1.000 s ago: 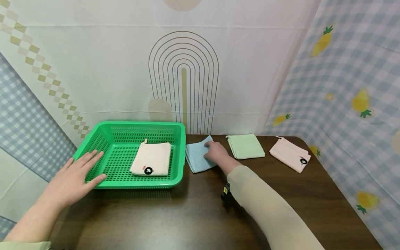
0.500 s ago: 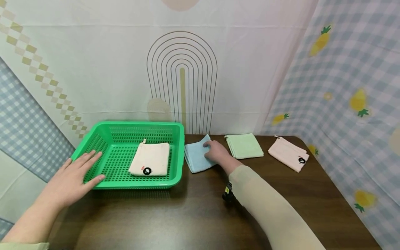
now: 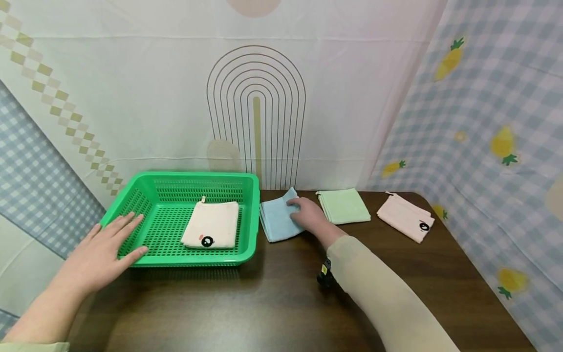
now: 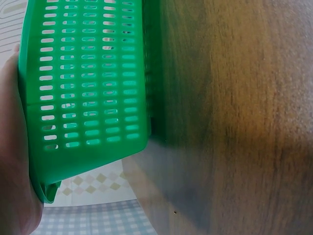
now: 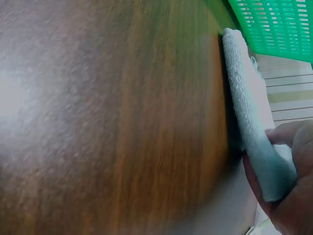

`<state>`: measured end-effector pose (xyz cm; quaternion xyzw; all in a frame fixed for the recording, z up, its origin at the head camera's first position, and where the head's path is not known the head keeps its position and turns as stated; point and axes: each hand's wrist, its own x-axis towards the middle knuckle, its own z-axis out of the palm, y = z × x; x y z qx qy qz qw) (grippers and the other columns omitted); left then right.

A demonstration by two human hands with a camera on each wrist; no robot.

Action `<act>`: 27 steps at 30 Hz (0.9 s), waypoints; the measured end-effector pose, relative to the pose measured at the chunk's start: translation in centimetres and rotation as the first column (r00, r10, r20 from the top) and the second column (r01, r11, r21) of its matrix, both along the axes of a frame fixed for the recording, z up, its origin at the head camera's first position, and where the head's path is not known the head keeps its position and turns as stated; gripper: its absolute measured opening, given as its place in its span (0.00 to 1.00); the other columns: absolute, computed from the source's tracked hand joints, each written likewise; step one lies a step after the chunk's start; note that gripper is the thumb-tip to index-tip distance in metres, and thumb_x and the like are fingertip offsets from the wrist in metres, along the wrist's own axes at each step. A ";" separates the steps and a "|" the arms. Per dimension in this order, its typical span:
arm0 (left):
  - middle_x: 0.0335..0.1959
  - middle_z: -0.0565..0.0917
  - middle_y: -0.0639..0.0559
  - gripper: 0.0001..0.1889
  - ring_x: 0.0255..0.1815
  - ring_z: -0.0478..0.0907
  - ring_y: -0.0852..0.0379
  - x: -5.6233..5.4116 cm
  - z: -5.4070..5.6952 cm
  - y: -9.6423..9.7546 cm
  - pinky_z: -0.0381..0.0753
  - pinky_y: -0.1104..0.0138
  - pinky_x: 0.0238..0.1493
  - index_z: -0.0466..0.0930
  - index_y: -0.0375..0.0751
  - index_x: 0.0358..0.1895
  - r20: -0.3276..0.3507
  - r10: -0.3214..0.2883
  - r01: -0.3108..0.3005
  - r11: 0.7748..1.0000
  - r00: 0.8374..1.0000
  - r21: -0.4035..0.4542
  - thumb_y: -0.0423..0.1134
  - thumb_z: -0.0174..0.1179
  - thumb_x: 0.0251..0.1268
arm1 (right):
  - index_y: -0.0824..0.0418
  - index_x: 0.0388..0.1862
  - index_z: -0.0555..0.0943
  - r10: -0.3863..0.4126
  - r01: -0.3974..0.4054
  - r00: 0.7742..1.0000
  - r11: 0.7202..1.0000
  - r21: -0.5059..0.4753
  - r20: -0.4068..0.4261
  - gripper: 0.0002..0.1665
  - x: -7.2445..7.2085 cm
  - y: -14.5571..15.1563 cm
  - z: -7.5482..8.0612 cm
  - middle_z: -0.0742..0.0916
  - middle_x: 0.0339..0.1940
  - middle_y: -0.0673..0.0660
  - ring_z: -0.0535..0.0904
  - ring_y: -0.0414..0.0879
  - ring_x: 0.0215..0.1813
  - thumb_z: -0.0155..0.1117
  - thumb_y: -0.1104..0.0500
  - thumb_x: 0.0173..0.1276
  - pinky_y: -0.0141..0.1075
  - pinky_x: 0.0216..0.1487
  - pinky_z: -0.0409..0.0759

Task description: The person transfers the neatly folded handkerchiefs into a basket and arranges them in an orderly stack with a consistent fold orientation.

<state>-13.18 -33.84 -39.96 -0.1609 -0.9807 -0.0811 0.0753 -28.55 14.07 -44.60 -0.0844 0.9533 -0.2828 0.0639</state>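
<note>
The brown counter (image 3: 202, 313) carries everything, and its surface shines; perhaps it is smooth enough for the green basket (image 3: 189, 260) to slide if someone bumps it. This basket stands at the left, and its right wall rises just beside the blue cloth (image 3: 278, 219), so a cloth lifted too low could catch on the rim. The left hand (image 3: 103, 249) rests over the basket's left front corner with fingers spread, not clenched; if it presses too strongly there, the basket could tilt or shift. Inside, the folded white cloth (image 3: 213, 222) takes much of the right part of the floor, so a thing dropped there may cover or disturb it. The folded pink cloth (image 3: 404, 217) lies far to the right and seems at little risk. The folded green cloth (image 3: 345, 206) lies just beyond the right hand (image 3: 310, 213), whose wrist could brush it. This hand pinches the right side of the blue cloth, which lies on the counter between basket and green cloth. Its grip holds only one side, so the folds could open if a layer escapes the fingers.
</note>
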 end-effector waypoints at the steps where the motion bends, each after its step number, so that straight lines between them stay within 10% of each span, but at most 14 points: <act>1: 0.79 0.52 0.38 0.44 0.75 0.54 0.31 0.0 0.0 0.0 0.18 0.54 0.76 0.41 0.54 0.82 0.001 0.001 -0.001 1.000 1.000 -0.001 0.60 0.55 0.71 | 0.53 0.64 0.79 0.000 0.000 1.000 1.000 -0.012 -0.001 0.26 0.1 0.1 -0.1 0.76 0.69 0.59 0.69 0.53 0.71 0.62 0.61 0.66 0.47 0.66 0.71; 20: 0.79 0.54 0.39 0.44 0.75 0.54 0.32 0.1 0.3 0.4 0.19 0.53 0.76 0.42 0.56 0.82 0.008 0.016 -0.016 1.000 1.000 0.012 0.61 0.55 0.70 | 0.51 0.67 0.78 -0.017 0.015 1.000 0.987 -0.161 -0.012 0.25 1.2 1.4 -0.8 0.75 0.72 0.57 0.65 0.53 0.74 0.59 0.60 0.72 0.49 0.71 0.68; 27: 0.78 0.55 0.38 0.44 0.75 0.54 0.33 0.0 0.2 0.2 0.20 0.54 0.76 0.43 0.57 0.81 0.005 0.017 -0.017 1.000 1.000 0.018 0.61 0.55 0.70 | 0.49 0.67 0.77 -0.037 0.038 0.999 0.978 -0.204 0.005 0.25 1.7 1.4 -0.7 0.74 0.72 0.55 0.72 0.51 0.62 0.58 0.60 0.72 0.44 0.55 0.72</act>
